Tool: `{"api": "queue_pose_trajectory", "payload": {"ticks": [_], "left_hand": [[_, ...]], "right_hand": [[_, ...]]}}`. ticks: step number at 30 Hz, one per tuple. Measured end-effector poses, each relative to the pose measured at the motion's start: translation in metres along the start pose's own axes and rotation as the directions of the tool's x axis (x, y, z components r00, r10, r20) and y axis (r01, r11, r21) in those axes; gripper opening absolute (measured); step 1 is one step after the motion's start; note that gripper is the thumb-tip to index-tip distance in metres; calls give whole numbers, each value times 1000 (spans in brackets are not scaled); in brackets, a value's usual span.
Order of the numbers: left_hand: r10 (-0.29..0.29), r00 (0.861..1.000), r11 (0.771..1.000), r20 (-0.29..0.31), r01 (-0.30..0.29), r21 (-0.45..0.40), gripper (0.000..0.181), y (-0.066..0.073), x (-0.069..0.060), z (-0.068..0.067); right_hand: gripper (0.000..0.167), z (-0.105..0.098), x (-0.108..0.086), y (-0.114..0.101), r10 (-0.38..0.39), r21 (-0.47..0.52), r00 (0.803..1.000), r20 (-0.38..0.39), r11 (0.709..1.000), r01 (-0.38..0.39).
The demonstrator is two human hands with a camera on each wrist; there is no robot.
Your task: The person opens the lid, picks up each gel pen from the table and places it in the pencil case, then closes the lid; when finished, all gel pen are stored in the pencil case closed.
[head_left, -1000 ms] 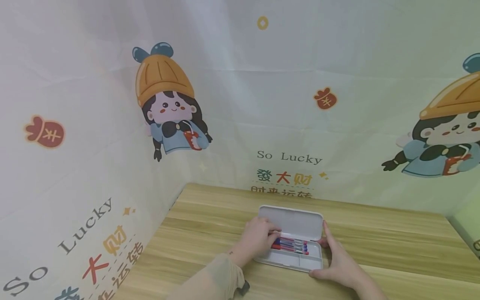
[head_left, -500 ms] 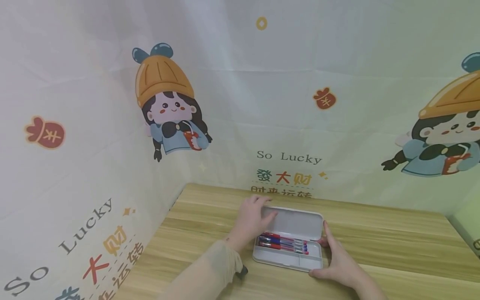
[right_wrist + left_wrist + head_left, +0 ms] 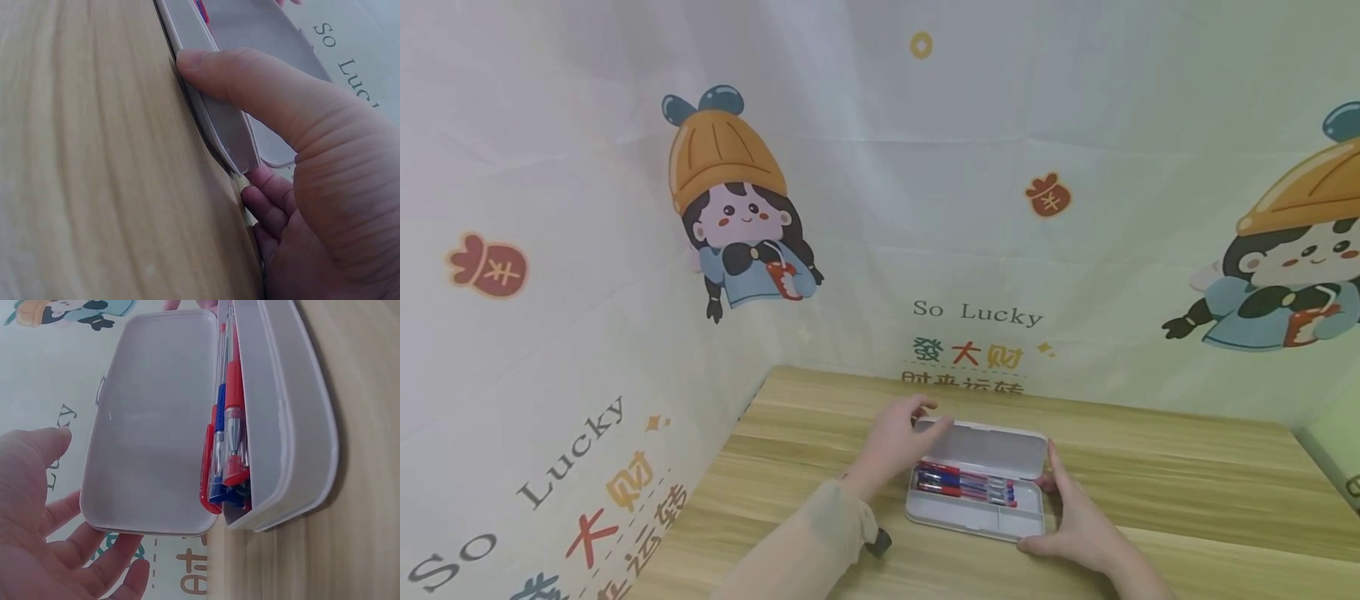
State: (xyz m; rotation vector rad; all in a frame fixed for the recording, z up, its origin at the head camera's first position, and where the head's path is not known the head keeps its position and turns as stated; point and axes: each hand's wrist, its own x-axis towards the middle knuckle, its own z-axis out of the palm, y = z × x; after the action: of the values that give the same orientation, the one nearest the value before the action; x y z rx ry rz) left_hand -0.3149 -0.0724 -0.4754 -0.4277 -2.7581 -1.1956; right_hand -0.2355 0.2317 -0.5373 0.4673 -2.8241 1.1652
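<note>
A pale pencil case [image 3: 955, 512] lies on the table with its lid [image 3: 992, 452] raised and leaning. Several pens [image 3: 962, 482] with red and blue grips and caps rest together in its rear compartment. At the lid's left end is my left hand [image 3: 895, 437]; the fingers [image 3: 94, 550] reach behind the lid and the thumb stands apart from its inner face. My right hand [image 3: 1078, 529] grips the right end of the case, thumb [image 3: 212, 69] on the front edge and fingers round the far corner.
The wooden table [image 3: 820, 417] ends at a printed cloth backdrop [image 3: 865, 208] behind and to the left. A dark object [image 3: 878, 543] shows at the left sleeve's cuff.
My left hand has left the pens and moved up and back to the lid. The lid has tipped slightly forward. My right hand stays in place.
</note>
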Motion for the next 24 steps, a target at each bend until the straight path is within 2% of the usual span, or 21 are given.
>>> {"api": "queue_pose_trajectory", "payload": {"ticks": [6, 16, 21, 24], "left_hand": [[25, 1000, 1000, 14, -25, 3, 49, 4, -12, -5], [27, 995, 999, 94, -30, 30, 38, 8, -28, -9], [47, 990, 998, 132, -50, 26, 39, 6, -34, -11], [64, 986, 997, 156, -69, 24, 43, 4, -38, -11]], "right_hand": [[163, -1, 0, 0, -14, 9, 1000, 1, 1000, 14], [157, -3, -2, 0, -8, 1, 1000, 28, 1000, 8], [146, -4, -1, 2, -21, 35, 999, 43, 999, 19], [128, -4, -2, 3, -42, 33, 999, 30, 999, 41]]}}
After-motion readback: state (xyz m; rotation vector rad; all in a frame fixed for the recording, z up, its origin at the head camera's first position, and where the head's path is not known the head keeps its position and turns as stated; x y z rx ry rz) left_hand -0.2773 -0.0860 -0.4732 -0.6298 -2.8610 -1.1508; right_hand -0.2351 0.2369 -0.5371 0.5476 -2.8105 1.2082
